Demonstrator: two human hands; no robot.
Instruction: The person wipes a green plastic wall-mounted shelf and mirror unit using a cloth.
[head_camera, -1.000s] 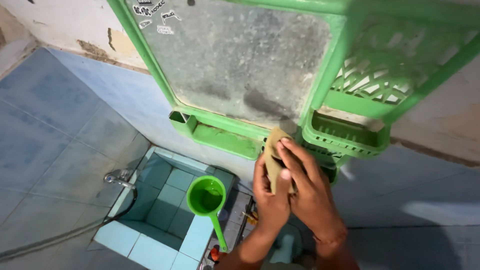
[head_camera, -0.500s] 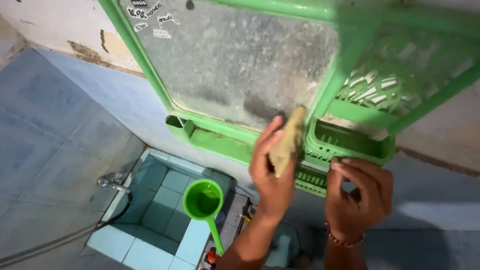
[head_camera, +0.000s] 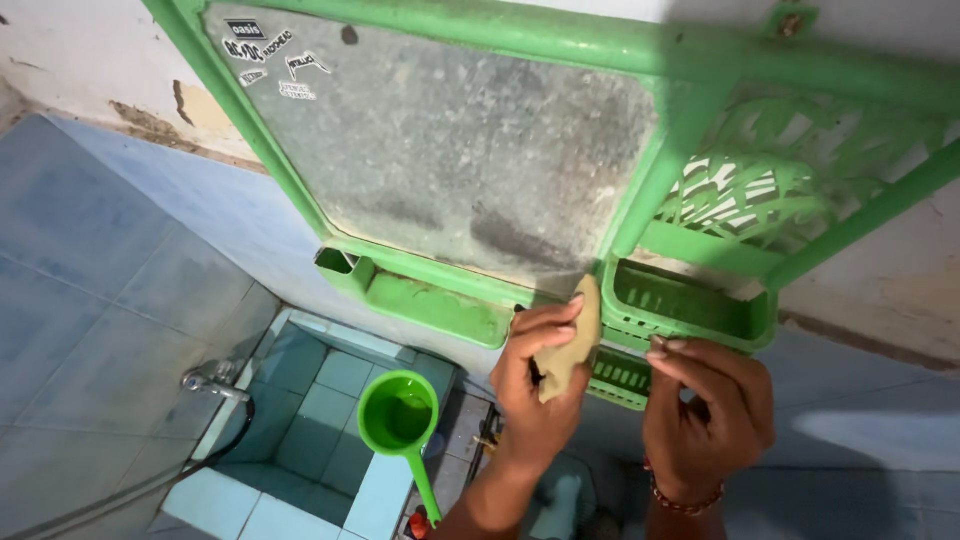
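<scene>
My left hand (head_camera: 535, 385) grips a tan sponge (head_camera: 572, 340) and presses it against the bottom edge of a dull, dirty mirror (head_camera: 450, 150) set in a green plastic frame (head_camera: 300, 200) on the wall. My right hand (head_camera: 705, 410), with a red bead bracelet at the wrist, hangs just below the small green plastic baskets (head_camera: 690, 310) on the frame's right side, fingers curled loosely with nothing in them. A green shelf tray (head_camera: 430, 305) runs under the mirror, left of the sponge.
Below is a blue tiled water basin (head_camera: 300, 430) with a green plastic dipper (head_camera: 400, 420) resting on its rim. A metal tap (head_camera: 212, 382) with a hose sticks out of the blue tiled wall on the left. Small stickers sit at the mirror's top left.
The two hands have come apart: my left hand kept the sponge and brought it to the mirror's lower edge, while my right hand let go and dropped to the right, under the baskets.
</scene>
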